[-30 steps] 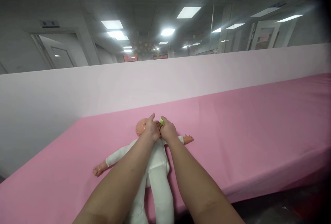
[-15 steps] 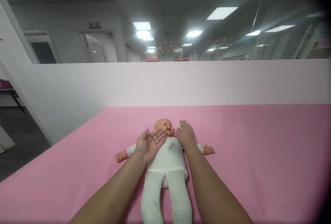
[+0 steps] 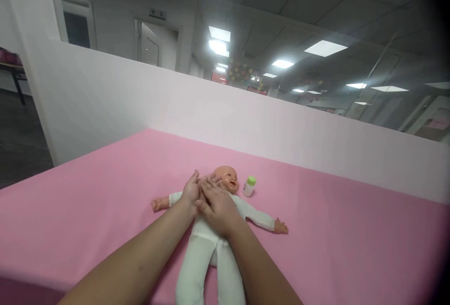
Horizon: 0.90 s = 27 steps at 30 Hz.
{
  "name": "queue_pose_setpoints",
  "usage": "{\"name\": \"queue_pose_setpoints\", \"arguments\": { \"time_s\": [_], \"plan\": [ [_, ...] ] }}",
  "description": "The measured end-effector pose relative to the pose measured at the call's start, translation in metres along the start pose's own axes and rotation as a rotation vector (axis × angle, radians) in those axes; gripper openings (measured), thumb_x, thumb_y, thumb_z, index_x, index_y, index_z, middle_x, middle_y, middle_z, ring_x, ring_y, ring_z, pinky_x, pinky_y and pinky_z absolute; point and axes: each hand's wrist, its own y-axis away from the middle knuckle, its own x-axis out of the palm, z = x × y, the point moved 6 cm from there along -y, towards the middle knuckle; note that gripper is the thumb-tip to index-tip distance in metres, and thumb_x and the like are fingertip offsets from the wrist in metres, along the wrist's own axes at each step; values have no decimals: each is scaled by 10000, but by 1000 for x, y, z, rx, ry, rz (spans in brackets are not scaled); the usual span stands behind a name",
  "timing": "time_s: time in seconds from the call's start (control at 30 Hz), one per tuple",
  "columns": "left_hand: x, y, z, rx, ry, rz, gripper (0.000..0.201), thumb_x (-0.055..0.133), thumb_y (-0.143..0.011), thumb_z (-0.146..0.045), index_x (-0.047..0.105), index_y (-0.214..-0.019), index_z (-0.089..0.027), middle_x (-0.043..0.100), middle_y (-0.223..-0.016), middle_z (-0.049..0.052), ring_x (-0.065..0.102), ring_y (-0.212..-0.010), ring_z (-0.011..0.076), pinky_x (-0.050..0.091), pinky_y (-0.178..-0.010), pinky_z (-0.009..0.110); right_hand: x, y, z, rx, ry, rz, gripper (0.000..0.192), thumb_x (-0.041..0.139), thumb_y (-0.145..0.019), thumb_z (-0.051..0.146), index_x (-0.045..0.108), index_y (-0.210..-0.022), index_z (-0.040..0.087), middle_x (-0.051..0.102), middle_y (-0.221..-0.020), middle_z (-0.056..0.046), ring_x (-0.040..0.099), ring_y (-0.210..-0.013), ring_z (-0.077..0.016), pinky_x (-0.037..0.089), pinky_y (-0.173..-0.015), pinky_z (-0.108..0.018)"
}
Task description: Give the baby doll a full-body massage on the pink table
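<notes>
A baby doll [image 3: 207,230] with a white cloth body lies on its back, its head turned toward the right. Above its chest, my left hand [image 3: 192,192] is palm up with the fingers stretched out. Across that palm lies my right hand [image 3: 220,204], palm down, its fingers extended and covering much of the left hand. No object shows between the two palms. A small white bottle [image 3: 249,187] with a green cap stands upright beside the doll's head, apart from both hands.
The doll lies on a pink-covered table [image 3: 326,230]. A low white partition [image 3: 197,101] runs along the far side, with glass above it. At the far left, another table [image 3: 14,66] stands beyond the partition.
My right hand has left the green-capped bottle beside the doll's head and moved left onto my left palm. The bottle now stands uncovered. The view has tilted.
</notes>
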Motion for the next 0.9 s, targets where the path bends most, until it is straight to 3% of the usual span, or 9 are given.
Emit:
{"name": "queue_pose_setpoints", "arguments": {
  "time_s": [0.13,0.3,0.43,0.57,0.67,0.9],
  "plan": [
    [-8,1,-20,77,106,-37,686,314,-1035,-567,486,-1452,-49,586,-1407,280,658,-1226,333,544,-1020,477,-1,2,-9,57,82,20,648,507,-1023,506,414,-1555,149,362,-1618,-114,249,-1543,-303,91,-1271,-563],
    [-21,0,-30,81,162,-76,794,356,-988,-665,474,-1465,-41,590,-1399,288,647,-1241,337,576,-969,427,5,8,24,-126,-62,128,525,399,-1077,394,420,-1557,182,392,-1606,-76,329,-1515,-211,217,-1275,-427],
    [-13,1,-16,53,177,-24,865,413,-938,-726,475,-1462,-40,597,-1385,293,628,-1264,352,555,-1001,451,10,9,29,-119,-67,121,620,397,-1073,445,291,-1610,152,276,-1657,-91,241,-1550,-227,204,-1281,-429],
    [4,4,10,-47,182,-16,828,444,-929,-719,497,-1440,-70,614,-1363,281,644,-1235,374,524,-1035,519,13,5,7,-3,61,63,765,448,-1029,571,255,-1619,123,228,-1668,-115,170,-1566,-290,96,-1291,-509],
    [9,6,16,-93,183,-16,819,426,-932,-728,516,-1417,-75,630,-1337,277,656,-1212,384,513,-1045,543,12,5,-8,76,140,35,781,445,-1014,615,283,-1614,142,227,-1669,-101,141,-1570,-309,38,-1283,-547],
    [-16,1,-24,60,161,-85,785,461,-950,-643,470,-1457,-44,601,-1370,300,649,-1228,371,532,-1024,515,9,6,-3,21,77,99,702,466,-1023,570,355,-1586,166,300,-1642,-117,241,-1548,-275,106,-1276,-522]
  ]
}}
